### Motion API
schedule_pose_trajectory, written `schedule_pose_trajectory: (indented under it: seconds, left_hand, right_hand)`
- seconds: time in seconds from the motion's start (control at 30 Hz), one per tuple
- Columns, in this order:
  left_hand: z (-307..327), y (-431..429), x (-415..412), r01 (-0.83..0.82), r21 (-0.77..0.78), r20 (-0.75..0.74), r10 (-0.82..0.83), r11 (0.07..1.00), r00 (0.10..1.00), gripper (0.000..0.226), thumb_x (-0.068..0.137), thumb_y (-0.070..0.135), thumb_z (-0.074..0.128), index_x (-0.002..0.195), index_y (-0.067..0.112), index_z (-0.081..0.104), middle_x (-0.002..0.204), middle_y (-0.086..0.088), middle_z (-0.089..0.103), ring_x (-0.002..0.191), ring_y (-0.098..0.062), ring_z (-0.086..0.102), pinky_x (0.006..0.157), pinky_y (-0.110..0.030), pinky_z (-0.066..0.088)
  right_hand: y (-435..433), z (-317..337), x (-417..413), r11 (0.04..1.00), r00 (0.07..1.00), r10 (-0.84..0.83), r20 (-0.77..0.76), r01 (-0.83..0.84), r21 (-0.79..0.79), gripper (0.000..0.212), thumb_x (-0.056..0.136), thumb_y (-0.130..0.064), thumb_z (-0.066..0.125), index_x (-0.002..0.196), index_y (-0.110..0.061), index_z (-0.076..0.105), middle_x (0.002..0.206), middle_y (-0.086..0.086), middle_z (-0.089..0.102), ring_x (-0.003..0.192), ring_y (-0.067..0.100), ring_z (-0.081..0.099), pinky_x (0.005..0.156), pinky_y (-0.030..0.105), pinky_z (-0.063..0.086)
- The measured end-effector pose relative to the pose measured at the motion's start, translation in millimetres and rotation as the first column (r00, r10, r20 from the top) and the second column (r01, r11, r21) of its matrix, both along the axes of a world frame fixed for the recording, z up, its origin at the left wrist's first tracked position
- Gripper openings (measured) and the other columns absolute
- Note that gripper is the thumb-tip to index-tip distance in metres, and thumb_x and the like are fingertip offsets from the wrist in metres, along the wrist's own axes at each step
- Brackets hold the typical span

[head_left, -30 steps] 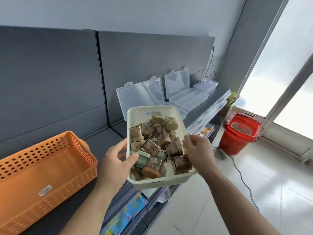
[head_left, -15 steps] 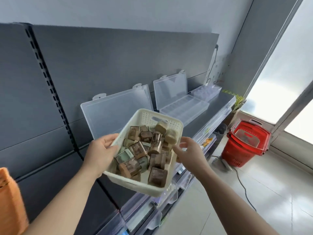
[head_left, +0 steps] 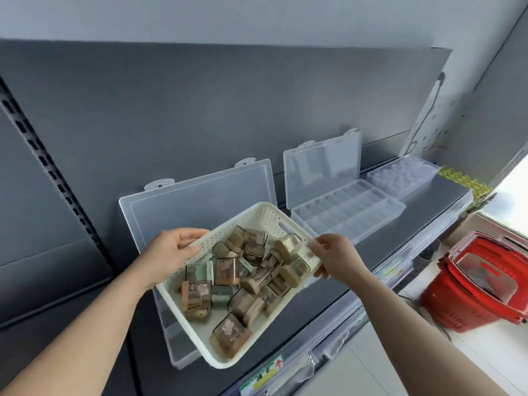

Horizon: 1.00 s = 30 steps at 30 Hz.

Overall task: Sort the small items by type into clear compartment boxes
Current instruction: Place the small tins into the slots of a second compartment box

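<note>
A cream perforated basket point(head_left: 265, 217) is held tilted above the shelf, full of several small brown and green packaged items point(head_left: 225, 271). My left hand point(head_left: 168, 255) grips its left rim and my right hand point(head_left: 335, 257) pinches its right rim. Under the basket lies an open clear compartment box point(head_left: 197, 201) whose lid leans on the back panel. A second open clear box point(head_left: 347, 211) with several compartments lies to the right. A third clear box point(head_left: 400, 175), shut, stands further right.
The dark grey shelf point(head_left: 400, 221) runs along a grey back panel point(head_left: 200, 110) with a slotted upright at the left. A red shopping basket point(head_left: 483, 281) stands on the tiled floor at the right. Price labels line the shelf's front edge.
The view has swung right and closer to the shelf. The basket has moved with both hands over the nearest clear box. The orange basket at the left has left the view.
</note>
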<state>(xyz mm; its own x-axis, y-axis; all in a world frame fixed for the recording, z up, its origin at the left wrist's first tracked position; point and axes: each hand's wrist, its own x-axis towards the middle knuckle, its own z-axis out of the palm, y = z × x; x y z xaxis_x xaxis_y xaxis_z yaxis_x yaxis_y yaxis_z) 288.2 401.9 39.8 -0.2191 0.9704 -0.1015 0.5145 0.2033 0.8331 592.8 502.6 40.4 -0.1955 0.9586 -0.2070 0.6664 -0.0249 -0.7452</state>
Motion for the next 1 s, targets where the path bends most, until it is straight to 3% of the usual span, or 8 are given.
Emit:
schedule_pose_trajectory:
  seconds: [0.27,0.37,0.43,0.53,0.63,0.77,0.87,1.0]
  left_hand:
    - [-6.7,24.3,18.4,-0.298,0.043,-0.230,0.300,0.954,0.926,0.026,0.087,0.015,0.067,0.105,0.033,0.071,0.099,0.014,0.071,0.092,-0.003,0.064,0.086,-0.030,0.051]
    - [-8.8,30.1,31.6,-0.408,0.059,-0.293,0.407,0.911,0.865,0.026,0.089,0.012,0.064,0.109,0.027,0.069,0.105,0.007,0.070,0.097,-0.011,0.064,0.091,-0.033,0.050]
    - [-7.1,29.8,41.7,-0.422,0.102,-0.305,0.432,0.901,0.849,0.030,0.091,0.013,0.062,0.119,0.024,0.064,0.117,0.009,0.065,0.108,-0.011,0.060,0.097,-0.031,0.045]
    - [2.1,23.7,66.6,-0.369,0.122,-0.406,0.385,0.921,0.829,0.039,0.086,0.034,0.068,0.124,0.029,0.060,0.121,0.019,0.052,0.118,-0.005,0.047,0.102,-0.031,0.039]
    - [3.1,19.0,93.1,-0.312,0.037,-0.474,0.292,0.949,0.831,0.044,0.081,0.042,0.071,0.122,0.033,0.061,0.122,0.020,0.053,0.120,-0.004,0.045,0.102,-0.028,0.035]
    - [-9.2,19.5,101.1,-0.299,-0.086,-0.589,0.194,0.950,0.784,0.057,0.082,0.050,0.067,0.134,0.036,0.050,0.141,0.012,0.049,0.130,-0.011,0.042,0.109,-0.032,0.031]
    - [-11.7,22.7,97.7,-0.310,-0.178,-0.678,0.111,0.934,0.726,0.064,0.084,0.056,0.060,0.142,0.038,0.039,0.148,0.012,0.039,0.137,-0.014,0.033,0.113,-0.036,0.025]
    - [-12.3,25.4,90.6,-0.346,-0.152,-0.605,0.189,0.926,0.773,0.067,0.081,0.057,0.063,0.141,0.036,0.041,0.145,0.010,0.045,0.131,-0.014,0.043,0.109,-0.035,0.036]
  right_hand:
    - [57.5,-4.9,2.0,0.975,0.976,0.218,-0.005,-0.218,0.033,0.023,0.095,-0.017,0.047,0.082,-0.006,0.063,0.052,0.007,0.066,0.037,0.011,0.052,0.040,0.021,0.042]
    - [72.2,-5.0,5.2,0.947,0.948,0.320,-0.008,-0.319,0.033,0.023,0.095,-0.014,0.046,0.081,-0.005,0.062,0.052,0.006,0.066,0.033,0.008,0.048,0.033,0.014,0.034]
    - [81.0,-8.6,9.6,0.917,0.917,0.399,-0.001,-0.399,0.025,0.020,0.094,-0.014,0.048,0.080,-0.006,0.061,0.054,0.006,0.067,0.035,0.009,0.051,0.036,0.017,0.038]
    - [95.8,-11.6,13.4,0.863,0.864,0.503,0.002,-0.503,0.045,0.007,0.090,-0.020,0.058,0.090,-0.013,0.061,0.076,0.000,0.071,0.056,0.010,0.064,0.052,0.025,0.051]
    - [107.5,-7.3,9.5,0.783,0.807,0.584,0.087,-0.588,0.204,0.023,0.083,-0.029,0.069,0.104,-0.027,0.060,0.095,-0.008,0.065,0.080,0.009,0.062,0.067,0.025,0.051]
    - [118.7,1.3,-4.1,0.605,0.677,0.714,0.181,-0.726,0.327,0.032,0.084,-0.032,0.071,0.114,-0.026,0.066,0.113,-0.010,0.061,0.096,0.007,0.056,0.081,0.018,0.046]
    - [124.5,2.1,-18.1,0.462,0.551,0.769,0.323,-0.829,0.314,0.034,0.085,-0.032,0.069,0.118,-0.026,0.065,0.122,-0.012,0.060,0.115,0.008,0.047,0.091,0.018,0.036]
    - [125.9,1.6,-36.0,0.391,0.443,0.806,0.391,-0.896,0.209,0.040,0.086,-0.031,0.067,0.126,-0.026,0.061,0.125,-0.008,0.058,0.127,0.007,0.033,0.099,0.023,0.032]
